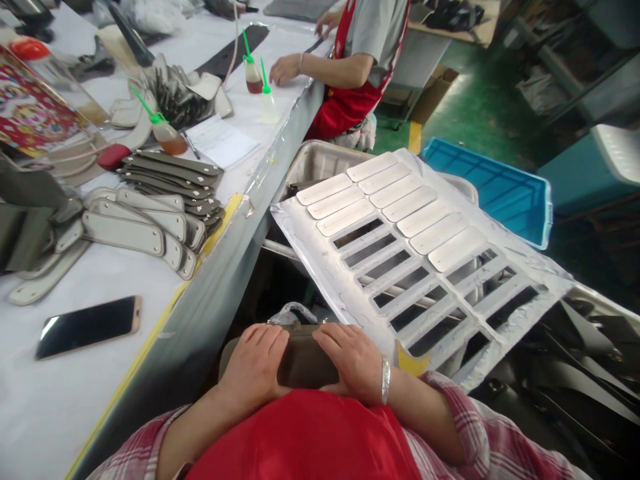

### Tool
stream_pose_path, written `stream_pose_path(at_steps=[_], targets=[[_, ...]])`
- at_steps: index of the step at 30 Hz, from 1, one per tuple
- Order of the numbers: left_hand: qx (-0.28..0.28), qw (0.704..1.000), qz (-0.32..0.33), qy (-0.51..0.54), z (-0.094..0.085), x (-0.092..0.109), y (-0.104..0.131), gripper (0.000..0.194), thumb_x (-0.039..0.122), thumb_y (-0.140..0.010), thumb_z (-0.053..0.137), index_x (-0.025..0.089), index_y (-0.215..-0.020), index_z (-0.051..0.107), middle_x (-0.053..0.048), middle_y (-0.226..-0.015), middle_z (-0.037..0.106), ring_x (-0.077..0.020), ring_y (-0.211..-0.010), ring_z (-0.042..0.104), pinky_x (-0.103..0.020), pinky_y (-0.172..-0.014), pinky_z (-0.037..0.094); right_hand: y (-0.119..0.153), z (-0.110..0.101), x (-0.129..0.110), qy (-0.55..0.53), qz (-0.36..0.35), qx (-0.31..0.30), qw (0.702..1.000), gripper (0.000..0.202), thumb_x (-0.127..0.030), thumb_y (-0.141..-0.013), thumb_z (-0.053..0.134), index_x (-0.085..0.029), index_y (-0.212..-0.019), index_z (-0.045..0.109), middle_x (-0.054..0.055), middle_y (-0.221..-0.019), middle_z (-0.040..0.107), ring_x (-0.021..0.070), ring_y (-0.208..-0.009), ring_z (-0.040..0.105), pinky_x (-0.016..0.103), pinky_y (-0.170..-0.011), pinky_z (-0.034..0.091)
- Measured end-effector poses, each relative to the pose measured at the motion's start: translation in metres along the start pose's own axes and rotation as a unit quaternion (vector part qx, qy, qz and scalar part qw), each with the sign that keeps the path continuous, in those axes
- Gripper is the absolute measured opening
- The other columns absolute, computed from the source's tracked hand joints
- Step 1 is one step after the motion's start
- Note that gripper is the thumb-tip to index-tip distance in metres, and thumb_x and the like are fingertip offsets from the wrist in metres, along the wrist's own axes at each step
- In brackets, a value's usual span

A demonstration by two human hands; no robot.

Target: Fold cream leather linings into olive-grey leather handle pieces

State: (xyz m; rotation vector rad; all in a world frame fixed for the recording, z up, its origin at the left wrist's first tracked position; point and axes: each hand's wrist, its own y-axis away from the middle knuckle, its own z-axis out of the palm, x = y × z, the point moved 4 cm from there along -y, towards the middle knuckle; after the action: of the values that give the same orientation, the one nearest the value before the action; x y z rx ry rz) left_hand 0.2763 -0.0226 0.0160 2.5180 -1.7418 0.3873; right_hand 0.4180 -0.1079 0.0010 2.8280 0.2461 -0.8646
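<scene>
Close to my red apron, a dark grey-brown panel (306,363), which looks like leather, is held between my two hands. My left hand (257,363) is closed over its left side, fingers curling across the top edge. At the right side my right hand (350,360), with a silver bracelet at the wrist, grips the same edge. The panel's lower part is hidden behind the apron, so its full shape cannot be made out. Just beyond the fingers lies some clear plastic wrapping (295,312).
A white slotted board (345,300) carrying pale strips (383,180) rests over bins on the right. On the left table are a phone (90,327), stacked straps (123,230) and green-tipped bottles (167,138). A co-worker's arm (335,70) reaches over the far table edge. A blue crate (495,187) stands behind.
</scene>
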Motion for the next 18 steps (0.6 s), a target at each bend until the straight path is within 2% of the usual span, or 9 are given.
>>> stream_pose_path(at_steps=[3,6,10,13,15,16,18], targets=[[-0.017,1.000,0.002,0.015,0.003,-0.001,-0.002,0.044,0.049,-0.067,0.054,0.013,-0.091,0.055,-0.014,-0.093,0.061,-0.0280,-0.086,0.056,-0.043,-0.081,0.041,-0.013,-0.004,-0.008,0.014,-0.007,-0.040,0.999,0.077,-0.060,-0.067,0.060,-0.015,-0.126,0.042,0.014,-0.118,0.050,0.0277,-0.098,0.048,0.040,-0.081,0.039],[-0.029,0.999,0.004,0.020,0.005,-0.001,-0.001,0.041,0.045,-0.067,0.055,0.013,-0.094,0.055,-0.013,-0.096,0.061,-0.0277,-0.088,0.056,-0.042,-0.083,0.041,-0.019,-0.004,-0.017,0.012,-0.027,-0.057,0.998,0.071,-0.058,-0.071,0.057,-0.014,-0.124,0.043,0.014,-0.115,0.051,0.0262,-0.096,0.047,0.038,-0.081,0.040],[-0.039,0.999,0.000,0.023,0.004,0.001,0.002,0.044,0.044,-0.067,0.056,0.011,-0.098,0.056,-0.013,-0.097,0.061,-0.0268,-0.089,0.056,-0.043,-0.088,0.039,-0.010,-0.007,-0.018,0.032,-0.016,-0.035,0.999,0.071,-0.065,-0.074,0.048,-0.010,-0.119,0.047,0.015,-0.108,0.053,0.0270,-0.094,0.047,0.040,-0.082,0.038],[-0.057,0.998,-0.012,0.019,0.001,0.000,0.003,0.058,0.053,-0.065,0.059,0.009,-0.102,0.055,-0.015,-0.100,0.061,-0.0281,-0.093,0.055,-0.046,-0.093,0.037,0.003,-0.015,-0.007,0.034,0.004,0.000,0.999,0.078,-0.071,-0.067,0.052,-0.012,-0.119,0.050,0.015,-0.108,0.054,0.0286,-0.096,0.048,0.044,-0.089,0.034],[-0.078,0.996,-0.024,0.018,-0.001,0.001,0.001,0.069,0.058,-0.058,0.064,0.008,-0.105,0.055,-0.016,-0.104,0.059,-0.0293,-0.097,0.053,-0.047,-0.096,0.034,0.015,-0.018,0.008,-0.010,0.035,0.035,0.999,0.083,-0.072,-0.061,0.056,-0.015,-0.121,0.049,0.014,-0.116,0.052,0.0293,-0.104,0.047,0.045,-0.095,0.032],[-0.091,0.995,-0.029,0.019,-0.001,0.002,0.000,0.075,0.060,-0.055,0.067,0.007,-0.107,0.054,-0.016,-0.106,0.059,-0.0298,-0.100,0.052,-0.047,-0.097,0.033,0.022,-0.018,0.019,-0.046,0.072,0.062,0.994,0.080,-0.070,-0.064,0.056,-0.017,-0.123,0.048,0.014,-0.120,0.050,0.0285,-0.107,0.046,0.044,-0.096,0.033],[-0.111,0.993,-0.031,0.023,-0.001,0.007,-0.003,0.082,0.060,-0.051,0.070,0.007,-0.112,0.053,-0.017,-0.112,0.057,-0.0308,-0.106,0.049,-0.047,-0.100,0.031,0.041,-0.010,0.040,-0.126,0.190,0.127,0.965,0.062,-0.061,-0.079,0.045,-0.017,-0.123,0.048,0.014,-0.120,0.051,0.0254,-0.106,0.050,0.041,-0.091,0.039]])
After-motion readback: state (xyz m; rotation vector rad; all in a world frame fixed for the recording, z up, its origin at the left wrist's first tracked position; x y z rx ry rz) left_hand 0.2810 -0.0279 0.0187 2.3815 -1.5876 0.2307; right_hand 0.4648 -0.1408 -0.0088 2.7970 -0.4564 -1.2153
